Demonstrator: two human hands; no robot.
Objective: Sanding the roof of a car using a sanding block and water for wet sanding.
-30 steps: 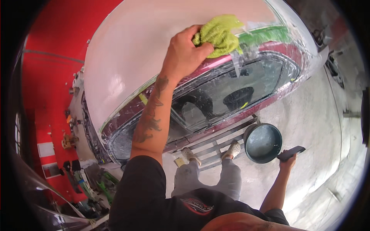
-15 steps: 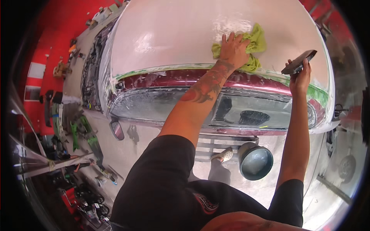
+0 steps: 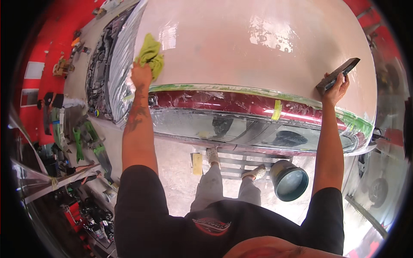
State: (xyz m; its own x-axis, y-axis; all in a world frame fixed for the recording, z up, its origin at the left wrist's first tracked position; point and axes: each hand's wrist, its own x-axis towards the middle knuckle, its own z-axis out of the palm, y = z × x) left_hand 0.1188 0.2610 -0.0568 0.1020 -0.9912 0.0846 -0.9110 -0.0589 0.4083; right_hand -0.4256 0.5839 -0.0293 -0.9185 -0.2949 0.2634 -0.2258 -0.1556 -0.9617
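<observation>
My left hand (image 3: 142, 76) grips a lime-green cloth (image 3: 150, 55) at the left edge of the car roof (image 3: 223, 60), beside the silvery masking film. The roof is coated pale beige, with wet, shiny patches. At the right, my right hand (image 3: 338, 89) is closed around a long dark sanding block (image 3: 340, 75), tilted over the near right part of the roof. Whether the block touches the surface I cannot tell. Green masking tape (image 3: 241, 91) runs along the roof's near edge, above the dark red door frame (image 3: 206, 99).
A dark bucket (image 3: 281, 168) holding cloudy liquid stands below the car, right of my feet on a slatted platform (image 3: 232, 170). Masking film (image 3: 124, 51) covers the windscreen side. Another person (image 3: 53, 101) is at the far left, near green metal parts (image 3: 92, 137).
My left hand has swept the cloth from the roof's middle to its left edge. A second foot and a yellow strip on the door frame now show. My right hand still holds the block.
</observation>
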